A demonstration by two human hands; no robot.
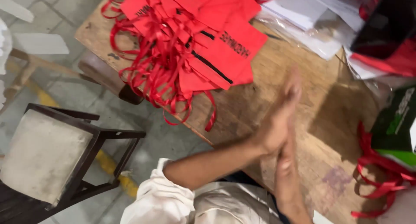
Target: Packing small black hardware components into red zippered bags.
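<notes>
- The left hand (pixel 277 120) and right hand (pixel 284 172) press palm to palm, flat and empty, above the bare wooden surface (pixel 260 98).
- Nearest thing: the pile of red fabric pieces (pixel 216 42) with red ribbons (pixel 156 72), up and left of the hands, well apart.
- A green box (pixel 396 128) sits to their right.
- Judgement: separate the palms before reaching, then lift one piece without snagging ribbons.

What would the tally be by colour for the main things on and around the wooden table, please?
Red: 2, the pile of red pouches with ribbons and the loose red ribbons.
White: 1, the stack of papers.
Green: 1, the green box.
Black: 1, the black stool with a pale cushion.
Total: 5
</notes>
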